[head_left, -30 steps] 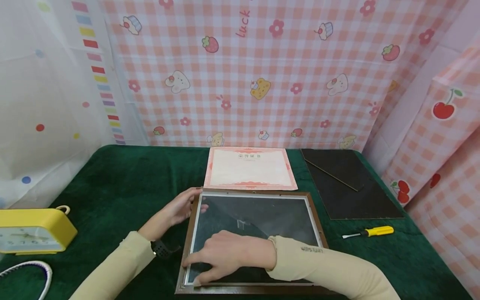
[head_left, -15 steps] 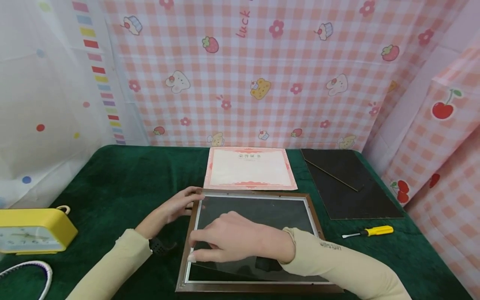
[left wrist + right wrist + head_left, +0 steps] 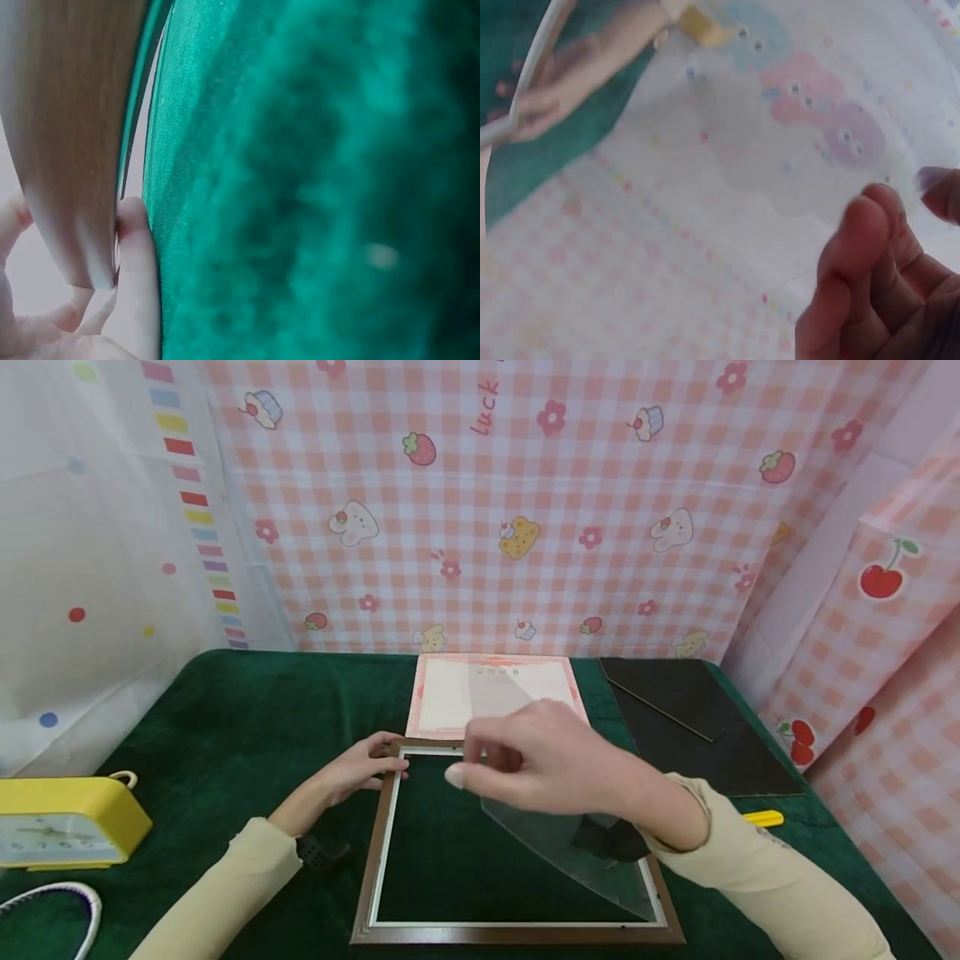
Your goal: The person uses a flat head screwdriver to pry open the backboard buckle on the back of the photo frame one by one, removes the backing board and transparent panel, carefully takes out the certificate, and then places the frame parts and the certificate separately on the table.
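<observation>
A brown picture frame (image 3: pixel 517 935) with a white inner edge lies on the green cloth. My left hand (image 3: pixel 366 768) holds its far left corner; in the left wrist view, fingers (image 3: pixel 136 277) lie along both sides of the brown frame bar (image 3: pixel 75 142). Above the opening my right hand (image 3: pixel 555 760) pinches the left edge of a clear sheet (image 3: pixel 555 852), which stands tilted, its lower right corner at the frame's right side. The right wrist view looks through the sheet, with the right fingers (image 3: pixel 859 232) curled near the thumb. Part of the sheet is hidden behind the right hand.
A pink-bordered certificate (image 3: pixel 442 693) lies behind the frame. At the right is a black board (image 3: pixel 705 760) with a thin rod (image 3: pixel 660 707) on it. The right sleeve partly covers a yellow-handled screwdriver (image 3: pixel 765 818). A yellow clock (image 3: pixel 127 827) and a white loop (image 3: pixel 88 897) are at left.
The right hand has moved from the frame's left side up and to the right, raising the clear sheet's left edge out of the frame. The left hand stays at the corner.
</observation>
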`<state>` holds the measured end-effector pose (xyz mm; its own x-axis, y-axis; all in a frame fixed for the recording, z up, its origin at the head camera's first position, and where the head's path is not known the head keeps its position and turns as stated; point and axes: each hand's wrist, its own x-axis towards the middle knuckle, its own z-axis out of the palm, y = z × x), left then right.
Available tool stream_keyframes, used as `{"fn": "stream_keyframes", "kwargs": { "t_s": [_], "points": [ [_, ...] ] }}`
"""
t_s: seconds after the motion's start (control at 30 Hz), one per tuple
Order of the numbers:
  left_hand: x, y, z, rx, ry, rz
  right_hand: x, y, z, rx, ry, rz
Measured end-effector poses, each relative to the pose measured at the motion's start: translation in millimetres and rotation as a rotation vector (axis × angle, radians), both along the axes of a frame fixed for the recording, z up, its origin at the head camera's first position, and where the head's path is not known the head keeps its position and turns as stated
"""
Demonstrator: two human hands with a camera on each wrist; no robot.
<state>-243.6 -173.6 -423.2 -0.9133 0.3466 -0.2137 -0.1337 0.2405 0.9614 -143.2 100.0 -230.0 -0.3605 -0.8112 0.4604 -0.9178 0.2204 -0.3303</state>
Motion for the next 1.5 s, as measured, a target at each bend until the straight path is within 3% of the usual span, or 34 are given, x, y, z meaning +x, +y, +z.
{"fn": "stream_keyframes", "kwargs": {
  "t_s": [0.13, 0.3, 0.5, 0.63, 0.73, 0.83, 0.93, 1.2, 1.37, 1.5],
  "points": [
    [0.0, -0.5, 0.4, -0.004, 0.007, 0.0, 1.3, 21, 19.2, -0.016, -0.018, -0.087],
    [-1.5, -2.3, -0.1, -0.012, 0.019, -0.005, 7.2, 44, 38.4, 0.108, -0.052, -0.204],
    [-1.7, -2.4, -1.1, -0.025, 0.037, -0.034, 11.4, 79, 66.4, 0.281, -0.298, -0.341],
    [-0.2, -2.5, 0.4, -0.037, 0.052, -0.024, 9.7, 111, 78.3, 0.29, -0.44, -0.395],
    [1.2, -2.9, 2.2, -0.067, 0.082, -0.023, 5.5, 137, 79.9, 0.257, -0.487, -0.429],
    [2.0, -2.8, 3.0, -0.097, 0.121, -0.04, 1.7, 159, 78.5, 0.242, -0.501, -0.544],
    [2.7, -2.0, 4.6, -0.128, 0.156, -0.052, -0.6, 176, 77.4, 0.246, -0.481, -0.665],
    [4.2, -0.4, 8.5, -0.214, 0.25, -0.051, -4.4, 210, 72.3, 0.195, -0.385, -0.835],
    [3.9, 0.5, 7.8, -0.274, 0.285, -0.062, -9.9, 234, 66.2, 0.056, -0.404, -0.851],
    [3.9, 1.2, 8.8, -0.291, 0.291, -0.07, -17.4, 254, 59.1, -0.112, -0.439, -0.765]
  ]
}}
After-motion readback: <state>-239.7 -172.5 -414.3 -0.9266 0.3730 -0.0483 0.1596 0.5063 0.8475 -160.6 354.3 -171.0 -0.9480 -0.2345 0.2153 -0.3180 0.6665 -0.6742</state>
